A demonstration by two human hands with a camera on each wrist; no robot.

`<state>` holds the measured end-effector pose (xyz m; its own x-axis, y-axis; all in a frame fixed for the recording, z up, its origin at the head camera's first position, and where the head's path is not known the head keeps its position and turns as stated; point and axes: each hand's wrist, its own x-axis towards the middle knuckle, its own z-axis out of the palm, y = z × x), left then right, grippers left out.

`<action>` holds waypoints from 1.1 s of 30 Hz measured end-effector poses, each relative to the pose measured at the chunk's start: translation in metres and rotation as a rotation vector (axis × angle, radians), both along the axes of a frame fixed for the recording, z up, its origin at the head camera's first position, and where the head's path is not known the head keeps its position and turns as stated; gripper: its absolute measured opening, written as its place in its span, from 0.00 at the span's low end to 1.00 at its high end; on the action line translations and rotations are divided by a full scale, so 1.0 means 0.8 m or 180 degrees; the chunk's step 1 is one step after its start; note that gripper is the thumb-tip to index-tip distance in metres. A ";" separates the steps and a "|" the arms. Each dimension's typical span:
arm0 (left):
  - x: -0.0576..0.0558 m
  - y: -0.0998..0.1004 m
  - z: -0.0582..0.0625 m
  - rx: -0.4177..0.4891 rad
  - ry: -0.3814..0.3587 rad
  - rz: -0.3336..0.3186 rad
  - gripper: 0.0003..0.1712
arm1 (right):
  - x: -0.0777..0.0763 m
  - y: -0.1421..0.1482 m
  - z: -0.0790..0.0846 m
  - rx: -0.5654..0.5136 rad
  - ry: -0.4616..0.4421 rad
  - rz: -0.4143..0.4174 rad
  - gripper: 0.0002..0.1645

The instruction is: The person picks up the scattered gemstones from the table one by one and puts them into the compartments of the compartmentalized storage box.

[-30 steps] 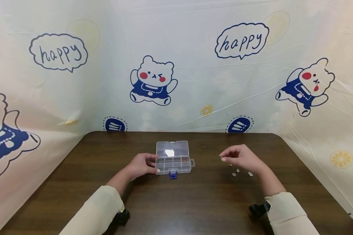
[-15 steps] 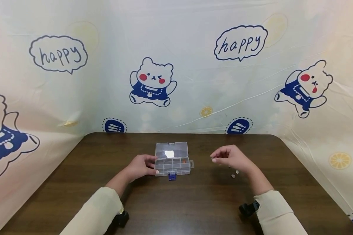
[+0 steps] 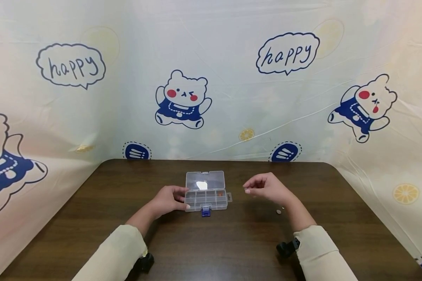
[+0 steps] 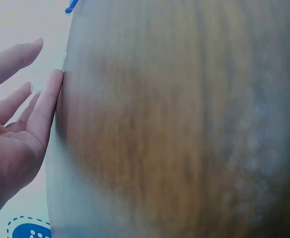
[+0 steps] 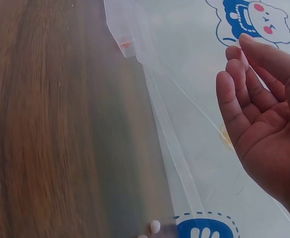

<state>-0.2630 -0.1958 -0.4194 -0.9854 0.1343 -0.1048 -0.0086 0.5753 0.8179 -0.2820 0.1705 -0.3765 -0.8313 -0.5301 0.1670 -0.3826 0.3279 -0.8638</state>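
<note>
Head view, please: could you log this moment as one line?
left hand steadies open clear organizer box | right hand raised beside box, possibly pinching something | white pills on table

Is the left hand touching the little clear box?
Touching. The head view shows the left hand with its fingertips against the left end of the clear box.

Bright even light, wrist views blurred, edges warped

The scene is viewed from the head, forward and down over the dark surface (image 3: 211, 242) toward the printed backdrop (image 3: 232, 78). Each wrist view is set close and low along that surface; backdrop and surface are shared by all three.
</note>
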 end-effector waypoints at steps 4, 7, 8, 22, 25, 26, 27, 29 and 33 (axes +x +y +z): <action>0.002 0.000 -0.001 -0.0012 0.0003 0.0005 0.37 | -0.001 -0.008 -0.002 -0.0016 -0.0047 -0.0026 0.09; 0.002 0.000 -0.001 -0.0026 -0.0002 0.0010 0.37 | -0.001 -0.014 -0.001 0.0006 -0.0120 -0.0043 0.08; 0.003 -0.001 -0.001 -0.0027 -0.0006 0.0011 0.37 | -0.002 -0.016 -0.001 0.0016 -0.0139 -0.0042 0.08; 0.002 0.000 -0.001 -0.0009 0.0025 -0.0035 0.38 | -0.006 -0.034 -0.004 0.0069 -0.0153 0.0011 0.09; 0.003 0.000 -0.001 -0.0007 0.0007 -0.0046 0.38 | -0.008 -0.038 -0.007 0.0092 -0.0220 -0.0020 0.08; 0.003 0.000 -0.001 -0.0008 -0.0001 -0.0048 0.38 | -0.009 -0.039 -0.007 0.0097 -0.0243 -0.0033 0.08; 0.003 0.000 0.000 -0.0005 -0.0008 -0.0047 0.38 | -0.009 -0.041 -0.007 0.0092 -0.0250 -0.0033 0.08; 0.002 0.000 0.001 -0.0011 -0.0012 -0.0036 0.38 | -0.010 -0.043 -0.007 0.0109 -0.0266 -0.0037 0.07; -0.001 -0.001 0.000 -0.0018 -0.0027 -0.0029 0.38 | -0.011 -0.045 -0.007 0.0176 -0.0264 -0.0008 0.08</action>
